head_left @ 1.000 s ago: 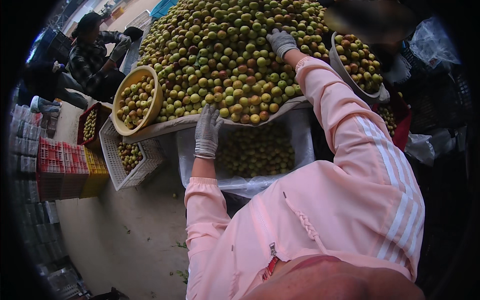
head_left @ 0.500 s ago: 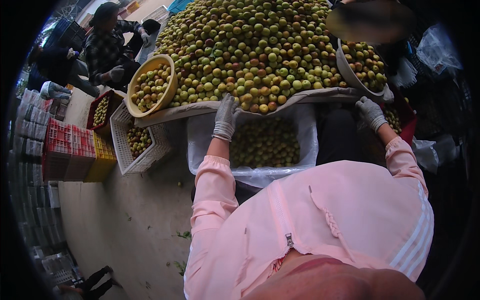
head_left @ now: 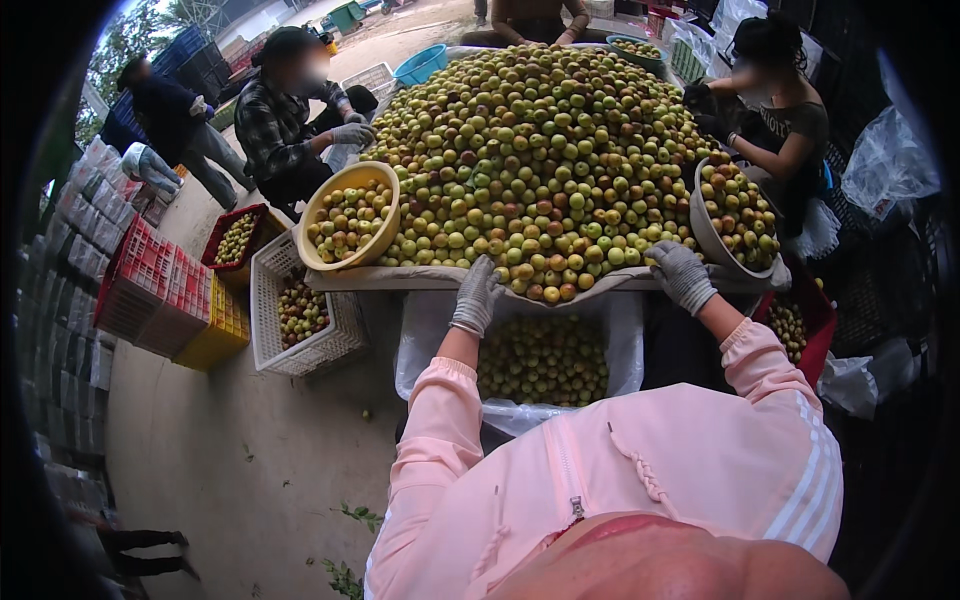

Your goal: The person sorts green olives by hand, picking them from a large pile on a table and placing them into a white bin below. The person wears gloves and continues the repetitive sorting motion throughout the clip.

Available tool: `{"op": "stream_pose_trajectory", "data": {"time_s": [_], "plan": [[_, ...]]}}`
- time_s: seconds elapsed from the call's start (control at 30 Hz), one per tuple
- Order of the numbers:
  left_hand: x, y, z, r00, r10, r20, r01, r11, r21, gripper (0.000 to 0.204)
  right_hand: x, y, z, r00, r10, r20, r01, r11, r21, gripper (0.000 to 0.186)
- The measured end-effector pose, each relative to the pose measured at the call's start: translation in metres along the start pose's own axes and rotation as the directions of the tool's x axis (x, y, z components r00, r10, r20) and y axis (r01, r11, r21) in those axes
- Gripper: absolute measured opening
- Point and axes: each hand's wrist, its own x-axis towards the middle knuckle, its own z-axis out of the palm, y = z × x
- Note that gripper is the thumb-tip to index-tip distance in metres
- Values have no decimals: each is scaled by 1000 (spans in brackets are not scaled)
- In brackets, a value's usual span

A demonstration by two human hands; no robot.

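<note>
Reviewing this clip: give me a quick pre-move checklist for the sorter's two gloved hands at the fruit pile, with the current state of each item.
1. Left hand gloved and at the table edge: ok.
2. Right hand gloved, at the pile of fruit: ok.
3. Fruit gripped in either hand: cannot tell.
4. Lined crate under the edge has room: ok.
5. White bowl by the right hand already heaped: not ok.
6. Co-workers' hands away from this edge: ok.
</note>
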Motion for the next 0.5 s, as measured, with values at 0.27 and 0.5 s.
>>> {"op": "stream_pose_trajectory", "data": {"time_s": [0.27,0.5], "plan": [[9,-9,-14,993,-119,-12,119,993,-21,66,41,-85,87,958,-134,253,116,990,84,22],[12,-14,-16,996,-84,-23,82,995,-51,65,54,-83,125,976,-89,197,17,941,337,24]]}}
